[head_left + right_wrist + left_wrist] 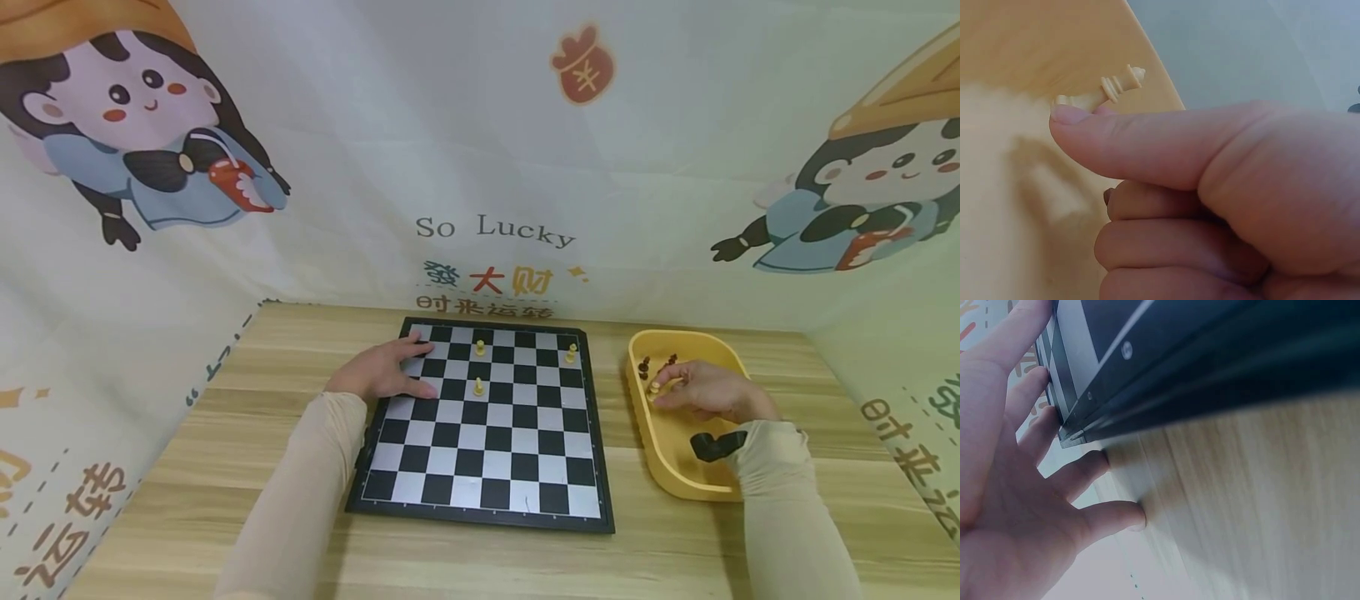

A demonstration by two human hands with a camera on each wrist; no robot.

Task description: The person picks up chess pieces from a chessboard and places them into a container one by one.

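Note:
My left hand [382, 369] rests with spread fingers over the left edge of a black-and-white chessboard [483, 462]. In the left wrist view, two fingertips [1138, 515] of it touch the wooden table beside the board's dark frame. My right hand [708, 392] is over a yellow bin [660, 462] and pinches a cream chess queen [1119, 86] between thumb and finger. The queen lies tilted, its crowned top pointing away from the thumb; its base is hidden behind the thumb. The other right fingers are curled in.
Cream chess pieces stand on the board: one [480, 347] near the back, one [478, 386] in front of it, another [572, 352] by the back right corner. Dark chess pieces [643, 367] lie in the bin's far end. A printed cloth [480, 183] hangs behind the table.

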